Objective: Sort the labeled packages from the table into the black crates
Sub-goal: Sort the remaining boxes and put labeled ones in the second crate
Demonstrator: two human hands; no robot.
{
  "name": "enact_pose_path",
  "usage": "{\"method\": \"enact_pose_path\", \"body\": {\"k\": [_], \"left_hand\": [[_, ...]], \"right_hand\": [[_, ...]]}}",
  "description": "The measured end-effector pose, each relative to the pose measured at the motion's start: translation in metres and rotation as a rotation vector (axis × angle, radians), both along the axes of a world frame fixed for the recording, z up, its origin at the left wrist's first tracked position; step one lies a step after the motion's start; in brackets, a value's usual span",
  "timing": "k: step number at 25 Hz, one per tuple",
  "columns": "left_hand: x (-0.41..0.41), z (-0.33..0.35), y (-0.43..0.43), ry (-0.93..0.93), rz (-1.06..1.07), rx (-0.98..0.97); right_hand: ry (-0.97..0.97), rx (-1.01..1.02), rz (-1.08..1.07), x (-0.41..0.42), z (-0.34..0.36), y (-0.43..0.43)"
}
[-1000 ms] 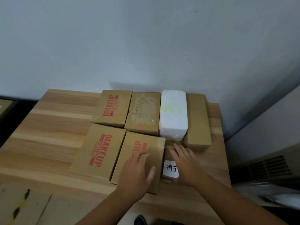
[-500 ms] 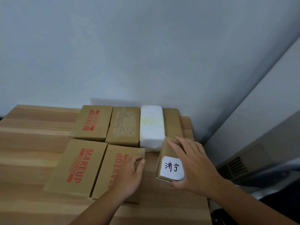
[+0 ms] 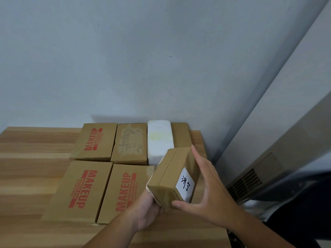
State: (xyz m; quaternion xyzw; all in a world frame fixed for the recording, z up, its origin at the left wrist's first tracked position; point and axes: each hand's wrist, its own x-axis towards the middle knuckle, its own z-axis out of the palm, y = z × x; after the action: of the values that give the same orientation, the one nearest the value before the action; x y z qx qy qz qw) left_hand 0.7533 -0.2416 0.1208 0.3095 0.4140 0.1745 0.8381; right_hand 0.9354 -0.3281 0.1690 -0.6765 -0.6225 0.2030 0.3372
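A small brown cardboard package (image 3: 170, 174) with a white handwritten label (image 3: 185, 183) is lifted off the wooden table (image 3: 32, 154) and tilted. My right hand (image 3: 209, 190) grips its right side, thumb under the near end and fingers along the far edge. My left hand (image 3: 148, 210) supports its near lower corner from below, fingers hidden under the package. No black crate is in view.
Three brown MAKEUP boxes (image 3: 95, 141) (image 3: 80, 189) (image 3: 123, 192), a scuffed brown box (image 3: 130, 143), a white foam box (image 3: 160, 138) and a plain brown box (image 3: 180, 135) lie on the table against the wall. A vented grey unit (image 3: 250, 179) stands to the right.
The labeled package rose off the table and turned so its label faces up-right. My left hand left the MAKEUP box and moved under the package. The view swung right.
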Motion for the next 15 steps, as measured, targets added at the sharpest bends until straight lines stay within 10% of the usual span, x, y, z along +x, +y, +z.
{"method": "enact_pose_path", "body": {"k": [15], "left_hand": [[-0.007, -0.010, -0.001, 0.333, 0.059, 0.451]], "right_hand": [[0.433, -0.270, -0.174, 0.001, -0.062, -0.007]]}}
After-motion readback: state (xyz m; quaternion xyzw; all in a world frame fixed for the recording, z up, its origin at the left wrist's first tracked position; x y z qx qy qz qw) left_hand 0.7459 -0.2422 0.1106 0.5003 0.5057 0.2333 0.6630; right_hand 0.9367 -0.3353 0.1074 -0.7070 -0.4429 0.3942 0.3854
